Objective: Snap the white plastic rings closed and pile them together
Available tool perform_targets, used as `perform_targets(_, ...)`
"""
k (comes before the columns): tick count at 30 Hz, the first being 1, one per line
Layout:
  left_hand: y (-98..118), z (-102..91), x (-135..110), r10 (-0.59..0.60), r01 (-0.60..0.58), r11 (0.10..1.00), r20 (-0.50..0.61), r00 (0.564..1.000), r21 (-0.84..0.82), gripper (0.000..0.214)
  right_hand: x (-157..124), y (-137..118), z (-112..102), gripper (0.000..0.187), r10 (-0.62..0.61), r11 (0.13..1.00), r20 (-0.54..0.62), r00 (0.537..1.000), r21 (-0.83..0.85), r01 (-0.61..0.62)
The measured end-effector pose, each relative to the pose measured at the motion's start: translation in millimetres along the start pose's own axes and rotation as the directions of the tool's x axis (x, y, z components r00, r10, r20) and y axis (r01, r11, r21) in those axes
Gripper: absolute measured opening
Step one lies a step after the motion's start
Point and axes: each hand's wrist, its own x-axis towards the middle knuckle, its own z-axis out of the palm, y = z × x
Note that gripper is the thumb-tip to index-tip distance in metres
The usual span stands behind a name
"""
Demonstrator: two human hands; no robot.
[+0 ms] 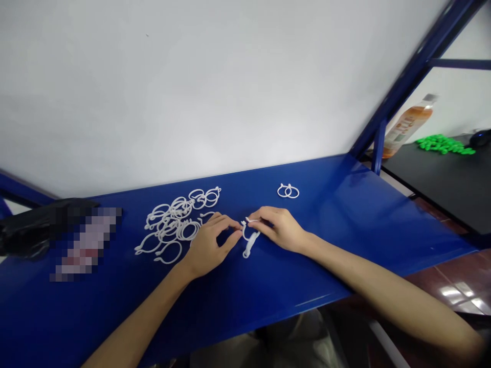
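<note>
Between my two hands is a white plastic curtain ring [251,242] with a small eyelet at its lower end, held just above the blue tabletop. My left hand [213,240] pinches its left side between thumb and fingertips. On the other side, my right hand [282,228] is closed with thumb and index finger on its upper end. Part of the ring is hidden by the fingers. To the left of my left hand lies a loose pile of similar white rings [169,225], some overlapping. Two interlocked-looking rings [288,191] lie behind my right hand.
A black plastic bag [23,230] and a blurred-out packet lie on the left of the blue table [230,312]. A white wall rises behind. Blue frame posts [378,145] stand at the right, beyond them a black table with a drink bottle [408,125] and green pieces [445,144].
</note>
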Motion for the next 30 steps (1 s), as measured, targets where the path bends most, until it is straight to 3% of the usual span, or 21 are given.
perform_targets(4, 0.0, 2.3, -1.4, -0.023, 0.023, 1.0, 0.019, 1.0, 0.009, 0.02, -0.1, 0.3, 0.8, 0.014, -0.01, 1.0, -0.034, 0.999, -0.028, 0.009)
perform_targets(9, -1.6, 13.4, -5.5, -0.014, 0.0, 0.988, 0.09, 0.996, 0.156, 0.039, -0.6, 0.0, 0.7, 0.014, -0.041, 0.999, -0.05, 0.998, -0.024, 0.039)
perform_targets(13, -1.5, 17.4, -4.7, 0.043, -0.073, 0.981, 0.161, 0.986, 0.181, 0.018, -1.9, 0.4, 1.3, 0.016, -0.115, 0.993, -0.026, 0.993, 0.004, 0.115)
perform_targets(21, -8.7, 9.2, 0.0, -0.092, 0.11, 0.924, -0.065, 0.994, 0.366, 0.023, -1.1, 6.7, 0.7, 0.019, -0.124, 0.992, -0.031, 0.992, -0.015, 0.124)
perform_targets(30, -21.0, 6.6, -2.9, -0.038, 0.125, 0.86, -0.182, 0.983, 0.494, 0.031, -1.5, 9.3, 1.6, 0.026, -0.079, 0.996, 0.07, 0.994, -0.04, 0.082)
